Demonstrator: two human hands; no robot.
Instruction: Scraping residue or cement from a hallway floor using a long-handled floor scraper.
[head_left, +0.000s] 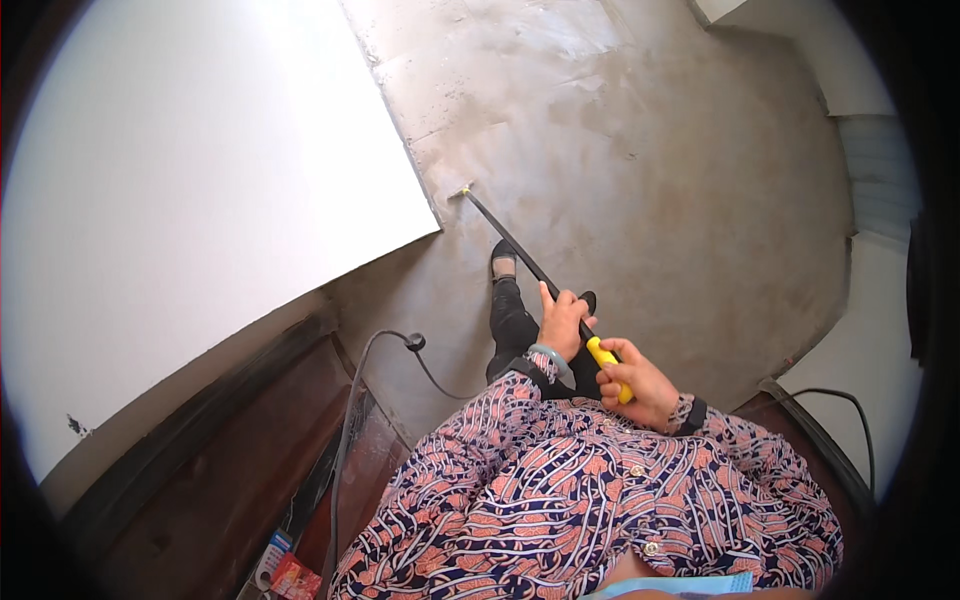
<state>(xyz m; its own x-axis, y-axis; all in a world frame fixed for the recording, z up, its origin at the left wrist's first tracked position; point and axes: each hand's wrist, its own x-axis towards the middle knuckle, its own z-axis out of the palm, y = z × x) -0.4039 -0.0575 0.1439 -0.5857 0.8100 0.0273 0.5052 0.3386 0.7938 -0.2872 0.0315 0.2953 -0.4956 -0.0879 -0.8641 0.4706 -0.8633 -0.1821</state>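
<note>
A long black-handled floor scraper with a yellow grip runs diagonally from my body to the floor. My left hand is around the black shaft, its index finger pointing along it. Lower down, my right hand is closed on the yellow grip at the near end. The narrow head rests at the bare concrete floor, a little right of the white wall's corner. My dark shoes show beyond my hands, to either side of the shaft.
A white wall with an outer corner fills the left. Dark red-brown panels with a black frame stand at lower left, beside small red and blue packages. A dark cable loops nearby. Another white wall stands right.
</note>
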